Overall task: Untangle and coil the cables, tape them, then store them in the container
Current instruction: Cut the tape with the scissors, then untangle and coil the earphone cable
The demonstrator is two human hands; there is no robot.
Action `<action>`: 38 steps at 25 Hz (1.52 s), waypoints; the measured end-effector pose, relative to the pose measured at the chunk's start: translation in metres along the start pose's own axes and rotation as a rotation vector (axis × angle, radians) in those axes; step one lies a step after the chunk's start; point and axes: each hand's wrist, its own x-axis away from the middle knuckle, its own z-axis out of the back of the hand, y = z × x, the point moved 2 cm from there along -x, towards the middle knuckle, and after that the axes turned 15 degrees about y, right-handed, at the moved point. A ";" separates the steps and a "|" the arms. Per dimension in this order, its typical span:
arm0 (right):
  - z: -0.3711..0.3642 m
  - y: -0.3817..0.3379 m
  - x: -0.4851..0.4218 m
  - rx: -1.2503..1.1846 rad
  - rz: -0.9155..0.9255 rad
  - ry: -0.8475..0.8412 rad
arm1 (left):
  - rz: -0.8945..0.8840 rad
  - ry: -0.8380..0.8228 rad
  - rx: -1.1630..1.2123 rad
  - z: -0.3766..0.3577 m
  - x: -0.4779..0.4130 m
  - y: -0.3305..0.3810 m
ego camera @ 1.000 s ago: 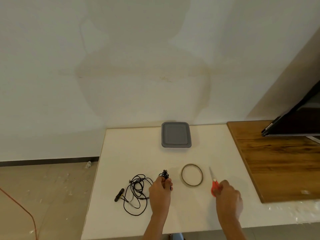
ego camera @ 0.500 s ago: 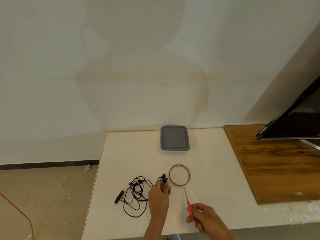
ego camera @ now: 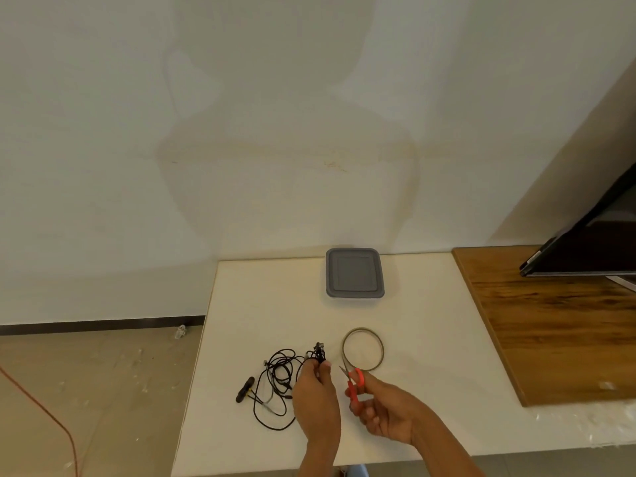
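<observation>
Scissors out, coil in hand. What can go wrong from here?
1. The scissors in the right hand point at the coiled cable and the left hand pinching it: a nick to either seems possible.
2. Both hands are full while the tape roll lies on the table, so the coil may spring loose.

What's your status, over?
Left hand grips coiled cable bundle. Right hand holds scissors. Loose cable tangled on table. Tape ring lies between hands and lidded container.
</observation>
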 end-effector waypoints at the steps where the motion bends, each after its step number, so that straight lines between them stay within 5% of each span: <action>1: -0.002 -0.004 -0.001 0.006 0.000 -0.007 | 0.010 0.016 0.001 0.001 0.000 0.000; 12: -0.010 -0.013 -0.017 -0.017 0.152 0.103 | 0.031 0.025 0.022 0.007 -0.006 0.004; 17: -0.012 -0.003 -0.011 0.686 0.584 0.640 | 0.126 0.019 0.110 0.021 -0.011 0.024; 22: -0.030 0.011 0.011 1.199 0.767 0.885 | 0.376 -0.120 0.432 0.048 -0.017 0.057; 27: -0.035 0.002 0.055 0.950 0.828 0.859 | 0.452 -0.202 0.579 0.091 -0.011 0.089; 30: -0.042 -0.015 0.120 0.336 1.348 0.906 | 0.438 -0.206 0.646 0.119 -0.004 0.113; 32: -0.063 -0.022 0.171 0.177 1.600 0.797 | 0.399 -0.217 0.665 0.136 0.006 0.128; 38: -0.090 -0.029 0.226 0.149 1.566 0.694 | 0.336 -0.191 0.730 0.175 0.030 0.159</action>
